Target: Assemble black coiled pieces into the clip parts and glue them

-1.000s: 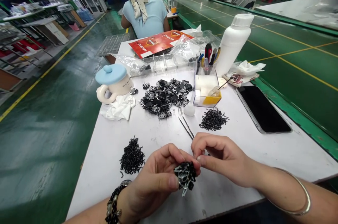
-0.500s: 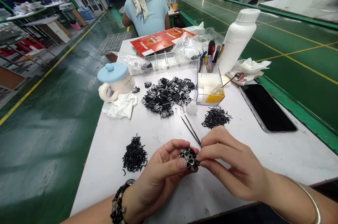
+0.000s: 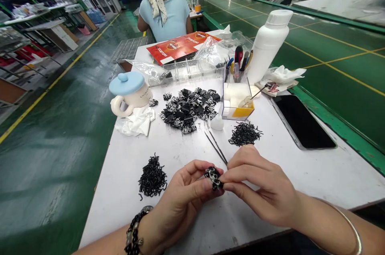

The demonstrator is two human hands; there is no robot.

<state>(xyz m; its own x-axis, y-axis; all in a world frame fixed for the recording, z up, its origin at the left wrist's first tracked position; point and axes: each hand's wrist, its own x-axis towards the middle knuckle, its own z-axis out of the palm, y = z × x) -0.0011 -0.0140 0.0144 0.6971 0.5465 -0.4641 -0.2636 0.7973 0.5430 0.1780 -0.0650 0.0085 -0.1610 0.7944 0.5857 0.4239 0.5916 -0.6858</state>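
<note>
Thumb and fingers of my left hand (image 3: 189, 191) are closed round a small black and silver part (image 3: 213, 177). My right hand (image 3: 261, 187) pinches at the right edge of that same part; anything tiny between its fingertips is too small to make out. Dark tweezers (image 3: 215, 147) lie on the table (image 3: 120, 215) just beyond my right fingers. To the left is a pile of small black curved pieces (image 3: 152, 177), and a similar pile (image 3: 245, 133) lies beyond my right hand. A heap of black and silver parts (image 3: 189, 108) sits farther back.
A lidded mug (image 3: 130, 90) and crumpled tissue (image 3: 136, 121) stand at the left. Behind are a clear box (image 3: 237, 100), a white bottle (image 3: 269, 44), red printed sheets (image 3: 180, 47) and plastic bags. A phone (image 3: 303, 120) lies right. A person (image 3: 165, 14) sits ahead.
The held part has turned slightly, and my right fingertips have shifted a little left against it. The whole view has moved slightly.
</note>
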